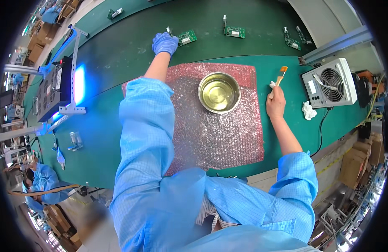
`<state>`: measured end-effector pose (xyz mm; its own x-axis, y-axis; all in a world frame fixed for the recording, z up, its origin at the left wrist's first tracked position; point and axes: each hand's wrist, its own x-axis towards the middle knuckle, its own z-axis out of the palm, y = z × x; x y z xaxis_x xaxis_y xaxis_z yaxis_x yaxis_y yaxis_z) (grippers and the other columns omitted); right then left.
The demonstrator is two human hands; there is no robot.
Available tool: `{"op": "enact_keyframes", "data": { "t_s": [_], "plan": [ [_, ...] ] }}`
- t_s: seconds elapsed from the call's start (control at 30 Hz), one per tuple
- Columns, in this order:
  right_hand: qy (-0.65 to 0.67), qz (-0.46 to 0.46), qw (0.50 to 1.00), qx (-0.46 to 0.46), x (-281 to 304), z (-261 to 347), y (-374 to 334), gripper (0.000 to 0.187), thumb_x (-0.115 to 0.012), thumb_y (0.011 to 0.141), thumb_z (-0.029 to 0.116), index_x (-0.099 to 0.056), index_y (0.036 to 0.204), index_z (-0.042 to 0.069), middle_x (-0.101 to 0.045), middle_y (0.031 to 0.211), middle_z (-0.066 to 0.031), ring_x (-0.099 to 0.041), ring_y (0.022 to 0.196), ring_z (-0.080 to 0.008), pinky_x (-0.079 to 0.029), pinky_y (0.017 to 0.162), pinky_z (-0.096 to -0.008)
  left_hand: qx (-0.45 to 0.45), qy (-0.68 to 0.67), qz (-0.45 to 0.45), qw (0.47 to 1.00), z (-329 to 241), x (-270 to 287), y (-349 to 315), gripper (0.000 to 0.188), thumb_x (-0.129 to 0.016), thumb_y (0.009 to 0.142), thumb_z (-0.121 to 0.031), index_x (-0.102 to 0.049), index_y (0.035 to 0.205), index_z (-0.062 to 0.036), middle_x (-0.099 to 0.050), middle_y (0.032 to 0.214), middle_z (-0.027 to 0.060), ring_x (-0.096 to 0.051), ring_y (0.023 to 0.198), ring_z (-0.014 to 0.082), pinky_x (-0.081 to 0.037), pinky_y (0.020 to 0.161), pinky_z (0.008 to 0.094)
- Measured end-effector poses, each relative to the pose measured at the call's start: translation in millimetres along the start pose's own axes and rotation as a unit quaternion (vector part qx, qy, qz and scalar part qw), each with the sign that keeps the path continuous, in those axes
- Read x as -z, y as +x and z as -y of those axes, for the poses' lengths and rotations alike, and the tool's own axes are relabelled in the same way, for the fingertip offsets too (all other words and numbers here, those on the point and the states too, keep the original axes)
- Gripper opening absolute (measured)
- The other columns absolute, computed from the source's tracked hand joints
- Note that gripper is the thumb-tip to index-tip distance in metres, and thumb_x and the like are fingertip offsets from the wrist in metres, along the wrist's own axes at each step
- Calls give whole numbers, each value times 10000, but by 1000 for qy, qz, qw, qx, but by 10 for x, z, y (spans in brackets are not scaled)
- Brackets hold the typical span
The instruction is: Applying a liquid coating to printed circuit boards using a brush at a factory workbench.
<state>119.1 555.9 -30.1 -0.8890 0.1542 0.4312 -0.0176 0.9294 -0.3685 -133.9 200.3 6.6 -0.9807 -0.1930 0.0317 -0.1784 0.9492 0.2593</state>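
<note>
The right hand (276,103) has its bare fingers closed around the handle of a brush (281,74), near the right edge of the bubble wrap (223,138). The gloved left hand (165,44) has its fingers bunched at the left end of a circuit board (187,38); whether they pinch it I cannot tell.

That board lies on the darker green surface (118,50), beyond the far edge of the bubble wrap. A stretch of this surface runs from its right end to a second board (235,32), leaving sideways room; a third board (292,43) lies well apart, farther right. Around the brush, a strip of green mat (286,143) separates the bubble wrap from a white fan unit (328,84), with a crumpled white tissue (308,110) just beside the unit.

The brush's long axis slants away from the person and a little right, orange bristles at the far end. The circuit board's long axis runs roughly left to right, its right end slightly farther away.

Between the two forearms, a round metal bowl (219,111) of yellowish liquid stands on the bubble wrap, inside its far edge
</note>
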Motion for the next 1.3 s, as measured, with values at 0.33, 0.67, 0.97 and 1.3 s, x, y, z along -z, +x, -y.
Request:
{"op": "enact_keyframes", "data": {
  "t_s": [0.33,0.67,0.97,1.3],
  "plan": [
    [63,-46,997,23,49,63,-79,133,-629,818,162,-566,861,52,-588,752,-110,-578,718,-296,-466,662,-372,-93,-330,59,938,864,565,-571,263,-609,803,-222,-604,903,22,-620,857,163,-623,794,245,-521,711,336],
    [479,-14,872,-102,457,1026,17,225,-469,927,229,-556,893,25,-540,642,0,-496,574,-66,-385,503,-203,153,-810,184,535,1560,835,-2004,86,-621,806,-76,-570,847,-21,-578,854,125,-599,804,220,-567,669,332],
    [441,109,874,-171,192,1208,-37,212,-514,887,213,-619,879,29,-551,641,9,-490,575,-57,-364,502,-211,159,-840,264,447,1644,576,-2569,160,-643,804,-170,-586,867,-35,-612,899,115,-606,830,240,-564,674,343],
    [435,120,868,-207,326,1221,11,215,-508,897,217,-621,895,34,-552,648,10,-481,552,-50,-353,476,-197,156,-826,194,506,1521,607,-2577,217,-607,827,-117,-515,990,-8,-581,986,133,-612,872,270,-567,725,364]
  ]
}}
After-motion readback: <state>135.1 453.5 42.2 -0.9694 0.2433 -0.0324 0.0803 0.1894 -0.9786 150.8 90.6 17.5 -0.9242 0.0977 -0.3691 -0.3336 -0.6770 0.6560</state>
